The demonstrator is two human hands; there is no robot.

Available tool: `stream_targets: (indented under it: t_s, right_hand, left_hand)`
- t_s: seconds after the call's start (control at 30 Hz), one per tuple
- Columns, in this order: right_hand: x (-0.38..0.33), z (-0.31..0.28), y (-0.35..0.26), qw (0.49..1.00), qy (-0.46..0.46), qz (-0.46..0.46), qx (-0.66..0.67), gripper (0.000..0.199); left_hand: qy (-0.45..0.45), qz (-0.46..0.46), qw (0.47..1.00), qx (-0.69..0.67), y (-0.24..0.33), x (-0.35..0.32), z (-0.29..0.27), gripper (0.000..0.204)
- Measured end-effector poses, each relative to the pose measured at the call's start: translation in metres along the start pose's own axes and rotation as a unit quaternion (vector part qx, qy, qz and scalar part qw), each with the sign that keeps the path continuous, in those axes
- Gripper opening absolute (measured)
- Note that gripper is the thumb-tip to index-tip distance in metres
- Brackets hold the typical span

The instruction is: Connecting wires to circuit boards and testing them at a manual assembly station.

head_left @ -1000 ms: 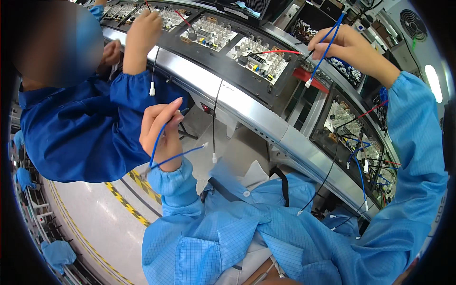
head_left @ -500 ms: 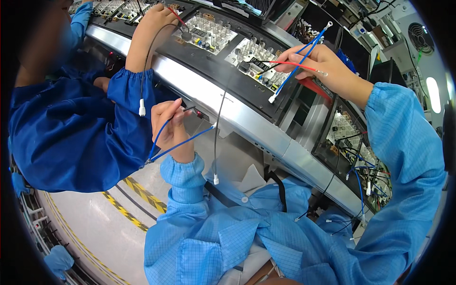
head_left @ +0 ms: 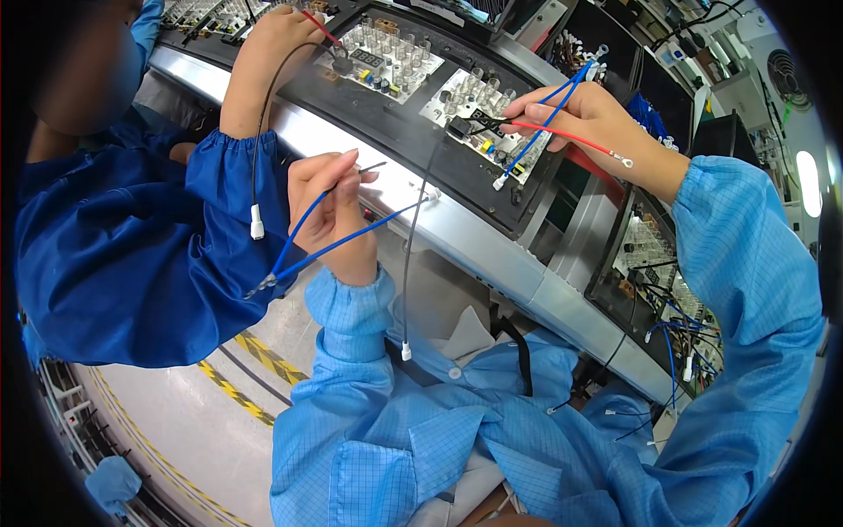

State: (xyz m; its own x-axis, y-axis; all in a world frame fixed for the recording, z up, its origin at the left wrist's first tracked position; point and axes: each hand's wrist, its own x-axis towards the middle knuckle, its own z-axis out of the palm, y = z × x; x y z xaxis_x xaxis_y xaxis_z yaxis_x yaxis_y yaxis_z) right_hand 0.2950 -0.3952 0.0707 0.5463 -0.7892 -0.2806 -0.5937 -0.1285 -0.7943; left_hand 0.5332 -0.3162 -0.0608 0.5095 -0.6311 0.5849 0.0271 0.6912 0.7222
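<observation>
My left hand (head_left: 329, 206) is pinched closed on blue wires (head_left: 356, 234) with pale end fittings; a short dark tip sticks out past its fingertips. It hovers off the near metal rail of the line. Over a white circuit board (head_left: 457, 92), my right hand (head_left: 601, 123) is closed on several wires: a blue wire (head_left: 546, 126) with a white connector, a red wire (head_left: 575, 139) with a ring terminal, and dark strands reaching the board. That board carries clear cylinders, a dark display and small components. A loose dark wire (head_left: 411, 255) with a white connector hangs between my hands.
A co-worker's hand (head_left: 272, 61) in a navy sleeve (head_left: 167, 255) works at left beside a second circuit board (head_left: 395, 66). The metal rail (head_left: 474, 246) runs diagonally across. At right lies another board (head_left: 645, 246) tangled with wires. Yellow-black tape (head_left: 268, 358) marks the floor.
My left hand has risen slightly and moved right with the blue wires. In my right hand the red wire's ring end has swung right and down; the dark strands show spread over the board.
</observation>
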Motion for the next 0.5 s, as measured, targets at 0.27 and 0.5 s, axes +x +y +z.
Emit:
stream_targets:
  t_s: [0.27, 0.5]
  right_hand:
    - [0.006, -0.002, 0.002, 1.000, 0.011, -0.024, -0.009, 0.031]
    - [0.005, 0.001, 0.006, 0.999, 0.007, -0.036, 0.020, 0.029]
  left_hand:
    - [-0.040, 0.071, 0.984, 0.156, -0.022, 0.032, 0.006, 0.023]
    - [-0.036, 0.066, 0.986, 0.152, -0.030, 0.051, 0.015, 0.018]
